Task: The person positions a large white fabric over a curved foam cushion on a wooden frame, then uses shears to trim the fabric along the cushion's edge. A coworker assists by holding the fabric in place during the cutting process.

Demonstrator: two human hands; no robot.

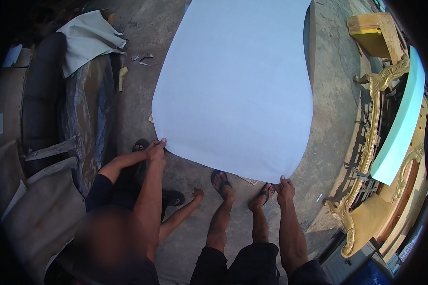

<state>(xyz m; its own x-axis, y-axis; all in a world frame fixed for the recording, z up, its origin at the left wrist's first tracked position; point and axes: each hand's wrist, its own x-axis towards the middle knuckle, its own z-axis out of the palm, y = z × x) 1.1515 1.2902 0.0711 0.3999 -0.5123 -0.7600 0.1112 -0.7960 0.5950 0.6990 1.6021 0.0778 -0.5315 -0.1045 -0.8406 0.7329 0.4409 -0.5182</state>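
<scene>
A large pale white sheet (233,85) stretches away from me over the concrete floor, its near edge hanging in a shallow curve above my sandalled feet. My left hand (155,148) is closed on its near left corner, thumb on top. My right hand (284,186) pinches the near right corner. A co-worker (109,190) in dark clothes is low at my left; one arm reaches behind my left forearm toward the sheet's corner, where that hand is mostly hidden, and the other hand (197,194) is beside my left foot, below the sheet's edge.
Brown padded pieces, draped cloth (85,38) and plastic-wrapped items (90,109) line the left side. On the right stand ornate gold furniture frames (375,109), a pale green foam slab (397,123) and a wooden box (373,35). Small scraps (142,59) lie on the floor.
</scene>
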